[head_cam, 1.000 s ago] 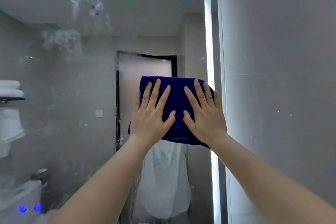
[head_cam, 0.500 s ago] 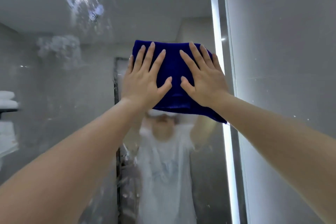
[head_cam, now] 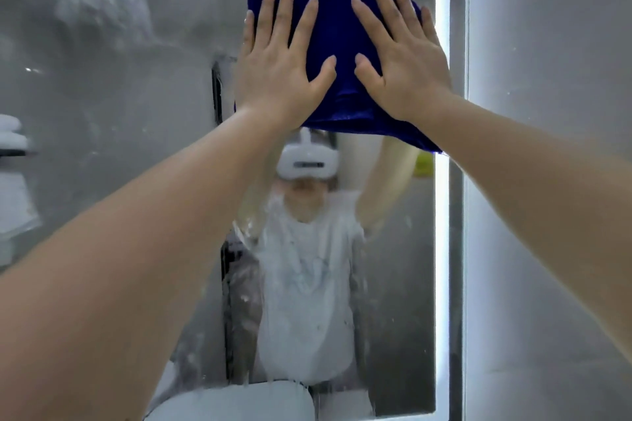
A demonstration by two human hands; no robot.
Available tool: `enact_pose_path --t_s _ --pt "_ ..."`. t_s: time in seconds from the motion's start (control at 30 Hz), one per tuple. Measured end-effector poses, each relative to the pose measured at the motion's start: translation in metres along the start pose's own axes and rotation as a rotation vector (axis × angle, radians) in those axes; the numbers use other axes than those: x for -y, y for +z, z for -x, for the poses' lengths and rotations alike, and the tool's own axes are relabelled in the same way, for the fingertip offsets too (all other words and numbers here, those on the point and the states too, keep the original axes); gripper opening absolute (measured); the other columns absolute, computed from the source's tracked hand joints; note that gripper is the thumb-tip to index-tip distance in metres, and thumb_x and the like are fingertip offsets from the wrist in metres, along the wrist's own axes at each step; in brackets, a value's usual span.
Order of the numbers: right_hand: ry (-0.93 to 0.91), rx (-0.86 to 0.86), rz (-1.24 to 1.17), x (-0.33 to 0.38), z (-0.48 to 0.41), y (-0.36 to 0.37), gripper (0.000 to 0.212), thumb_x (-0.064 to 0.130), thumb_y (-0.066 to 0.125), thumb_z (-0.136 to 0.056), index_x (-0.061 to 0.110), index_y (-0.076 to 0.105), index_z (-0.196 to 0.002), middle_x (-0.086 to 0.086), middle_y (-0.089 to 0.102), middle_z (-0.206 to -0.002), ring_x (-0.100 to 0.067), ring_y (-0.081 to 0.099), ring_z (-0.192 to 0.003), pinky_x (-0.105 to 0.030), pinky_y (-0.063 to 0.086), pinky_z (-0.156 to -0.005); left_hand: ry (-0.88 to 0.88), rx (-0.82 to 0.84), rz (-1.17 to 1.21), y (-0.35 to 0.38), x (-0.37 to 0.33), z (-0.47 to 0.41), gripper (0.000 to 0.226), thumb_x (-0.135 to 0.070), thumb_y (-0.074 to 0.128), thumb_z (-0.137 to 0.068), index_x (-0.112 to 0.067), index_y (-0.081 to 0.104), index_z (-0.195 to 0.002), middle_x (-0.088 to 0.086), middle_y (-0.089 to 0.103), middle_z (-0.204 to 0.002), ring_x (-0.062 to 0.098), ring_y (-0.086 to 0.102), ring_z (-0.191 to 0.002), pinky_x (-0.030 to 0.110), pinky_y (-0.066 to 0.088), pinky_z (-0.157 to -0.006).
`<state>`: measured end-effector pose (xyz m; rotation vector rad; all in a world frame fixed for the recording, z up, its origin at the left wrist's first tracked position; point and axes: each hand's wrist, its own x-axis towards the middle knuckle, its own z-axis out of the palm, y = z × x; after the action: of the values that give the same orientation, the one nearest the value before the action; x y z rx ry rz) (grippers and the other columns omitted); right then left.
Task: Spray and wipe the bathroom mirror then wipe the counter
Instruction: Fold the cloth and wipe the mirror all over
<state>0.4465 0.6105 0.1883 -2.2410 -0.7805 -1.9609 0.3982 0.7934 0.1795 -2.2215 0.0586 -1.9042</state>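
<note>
Cloth [head_cam: 337,27] flat on mirror [head_cam: 136,154], long axis horizontal

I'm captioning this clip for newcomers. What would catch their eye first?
The deep blue cloth stands out, pressed flat on the mirror by the left hand and right hand, near the glowing light strip at the mirror's right edge. Upper left, white foam smears the glass.
</note>
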Motion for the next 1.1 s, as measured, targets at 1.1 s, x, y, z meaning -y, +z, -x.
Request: enact_pose_path --t_s 1.1 --pt "0.019 -0.056 -0.101 0.063 0.280 0.057 0.055 0.040 0.036 -0.097 0.017 0.034 -0.147 -0.016 0.035 -0.152 -0.036 0.026 -0.141 -0.047 0.010 -0.118 0.050 0.194 0.001 0.022 -0.074 0.266 0.068 -0.052 0.032 -0.095 -0.014 0.024 -0.150 0.020 0.022 -0.155 0.037 0.017 -0.144 0.047 0.010 -0.118"
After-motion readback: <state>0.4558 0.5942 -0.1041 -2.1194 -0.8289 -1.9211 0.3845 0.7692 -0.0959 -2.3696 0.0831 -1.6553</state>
